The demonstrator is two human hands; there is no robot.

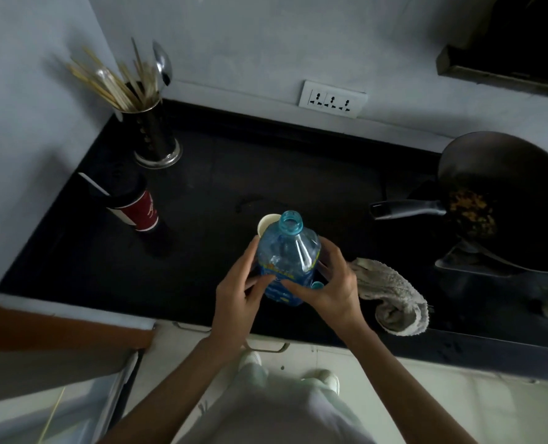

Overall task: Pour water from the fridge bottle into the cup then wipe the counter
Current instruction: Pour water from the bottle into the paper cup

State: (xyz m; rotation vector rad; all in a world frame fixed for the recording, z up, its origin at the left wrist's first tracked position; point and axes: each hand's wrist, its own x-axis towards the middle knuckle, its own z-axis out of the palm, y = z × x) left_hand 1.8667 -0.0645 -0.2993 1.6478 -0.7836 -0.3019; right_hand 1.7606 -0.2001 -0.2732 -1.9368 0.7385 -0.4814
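Note:
A clear blue plastic water bottle (288,251) with a blue and yellow label stands uncapped over the black counter (218,174). My left hand (240,290) wraps its left side. My right hand (327,283) wraps its right side and also pinches the blue cap (317,285) in its fingers. Just behind the bottle's neck stands a small white cup (266,223), partly hidden by the bottle. A crumpled grey-white cloth (391,299) lies on the counter right of my right hand.
A red and black paper cup with a straw (134,206) stands at the left. A metal utensil holder (154,136) with chopsticks and spoons sits in the back left corner. A dark wok with food (503,200) rests on a stove at the right. A wall socket (331,99) is behind.

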